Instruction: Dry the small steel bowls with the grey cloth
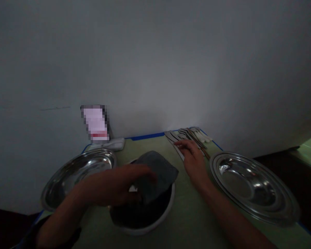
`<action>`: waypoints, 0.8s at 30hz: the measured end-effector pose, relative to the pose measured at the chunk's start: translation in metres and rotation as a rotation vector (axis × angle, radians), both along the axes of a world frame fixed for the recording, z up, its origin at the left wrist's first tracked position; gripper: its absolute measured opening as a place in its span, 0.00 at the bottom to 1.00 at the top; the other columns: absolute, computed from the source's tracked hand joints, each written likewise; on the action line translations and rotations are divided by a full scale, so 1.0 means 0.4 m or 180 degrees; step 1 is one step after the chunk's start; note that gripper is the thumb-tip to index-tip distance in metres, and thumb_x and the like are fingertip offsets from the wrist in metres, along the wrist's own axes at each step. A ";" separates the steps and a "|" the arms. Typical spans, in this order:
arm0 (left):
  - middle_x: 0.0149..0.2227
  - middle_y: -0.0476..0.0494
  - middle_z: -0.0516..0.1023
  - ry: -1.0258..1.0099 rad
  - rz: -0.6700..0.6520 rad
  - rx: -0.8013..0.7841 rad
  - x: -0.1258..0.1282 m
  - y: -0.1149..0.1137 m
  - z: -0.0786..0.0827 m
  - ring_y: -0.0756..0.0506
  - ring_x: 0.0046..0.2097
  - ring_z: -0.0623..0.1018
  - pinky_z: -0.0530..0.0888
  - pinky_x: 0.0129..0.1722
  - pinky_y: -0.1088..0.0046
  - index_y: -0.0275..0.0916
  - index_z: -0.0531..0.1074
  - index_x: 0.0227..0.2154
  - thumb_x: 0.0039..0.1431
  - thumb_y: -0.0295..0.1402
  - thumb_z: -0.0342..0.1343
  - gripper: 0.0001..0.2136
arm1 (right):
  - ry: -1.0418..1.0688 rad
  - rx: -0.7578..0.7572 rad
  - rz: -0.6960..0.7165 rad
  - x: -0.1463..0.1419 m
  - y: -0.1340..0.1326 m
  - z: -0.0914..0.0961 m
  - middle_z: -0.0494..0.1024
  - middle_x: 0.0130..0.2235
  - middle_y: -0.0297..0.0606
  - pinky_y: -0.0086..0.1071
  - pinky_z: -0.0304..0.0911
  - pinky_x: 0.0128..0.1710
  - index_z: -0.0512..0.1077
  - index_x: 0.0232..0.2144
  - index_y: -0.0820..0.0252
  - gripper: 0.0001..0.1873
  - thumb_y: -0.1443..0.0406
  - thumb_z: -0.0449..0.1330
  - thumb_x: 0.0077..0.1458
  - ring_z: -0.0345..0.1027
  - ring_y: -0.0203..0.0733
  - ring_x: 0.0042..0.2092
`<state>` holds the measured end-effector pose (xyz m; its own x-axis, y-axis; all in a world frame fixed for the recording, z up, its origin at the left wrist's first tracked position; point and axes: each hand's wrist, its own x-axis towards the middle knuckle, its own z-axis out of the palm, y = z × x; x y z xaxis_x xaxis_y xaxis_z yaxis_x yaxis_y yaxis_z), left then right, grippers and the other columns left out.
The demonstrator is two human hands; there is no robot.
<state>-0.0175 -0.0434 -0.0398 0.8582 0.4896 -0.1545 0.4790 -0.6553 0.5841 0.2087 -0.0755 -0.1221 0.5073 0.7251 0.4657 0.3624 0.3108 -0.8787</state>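
My left hand is closed on a dark grey cloth with a zigzag-cut edge. The cloth stands partly up over a bowl with a white rim and a very dark inside. Shadow hides what lies in the bowl and part of my fingertips. My right hand reaches over the table knives at the back, its fingers bent and a little apart. Its fingertips are at a knife blade; I cannot tell if they touch it.
A shiny oval metal dish stands on the left, and another metal dish on the right. Spoons and forks lie beside the knives. A phone leans against the wall on a white stand. Blue tape edges the green tabletop.
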 end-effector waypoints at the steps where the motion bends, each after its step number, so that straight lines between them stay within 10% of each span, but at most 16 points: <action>1: 0.46 0.45 0.80 0.0226 0.0013 -0.0039 0.004 0.000 -0.008 0.40 0.45 0.79 0.74 0.40 0.68 0.47 0.75 0.46 0.47 0.25 0.62 0.21 | -0.0067 -0.0005 0.0022 -0.002 0.001 -0.002 0.71 0.39 0.38 0.40 0.63 0.46 0.75 0.32 0.54 0.14 0.70 0.49 0.54 0.66 0.42 0.42; 6: 0.47 0.40 0.78 -0.0012 0.0295 0.0539 0.020 0.036 -0.047 0.40 0.47 0.78 0.72 0.47 0.65 0.42 0.74 0.45 0.58 0.31 0.51 0.13 | -0.1462 -0.0313 0.0798 -0.058 -0.030 -0.017 0.72 0.45 0.43 0.45 0.61 0.54 0.74 0.40 0.57 0.10 0.61 0.57 0.57 0.65 0.48 0.50; 10: 0.52 0.30 0.73 0.0214 0.0939 0.1316 0.011 0.076 -0.079 0.35 0.53 0.73 0.68 0.53 0.57 0.36 0.72 0.47 0.57 0.33 0.50 0.16 | -0.1613 -0.1035 0.0937 -0.072 -0.033 -0.044 0.67 0.54 0.49 0.44 0.60 0.57 0.65 0.55 0.62 0.30 0.68 0.63 0.48 0.63 0.50 0.56; 18: 0.33 0.37 0.80 0.0293 0.1436 0.0841 0.028 0.070 -0.119 0.37 0.36 0.79 0.71 0.37 0.63 0.40 0.73 0.39 0.56 0.40 0.52 0.12 | -0.2550 -0.0935 -0.0121 0.002 -0.005 -0.028 0.72 0.47 0.46 0.46 0.62 0.48 0.76 0.42 0.56 0.17 0.75 0.54 0.54 0.65 0.52 0.49; 24: 0.31 0.42 0.79 -0.0742 0.1991 -0.0060 0.071 0.059 -0.134 0.40 0.35 0.79 0.72 0.36 0.65 0.41 0.70 0.33 0.55 0.40 0.53 0.09 | -0.3447 -0.1409 -0.0047 -0.042 -0.024 -0.030 0.73 0.52 0.54 0.50 0.62 0.49 0.74 0.49 0.66 0.17 0.71 0.54 0.58 0.66 0.58 0.50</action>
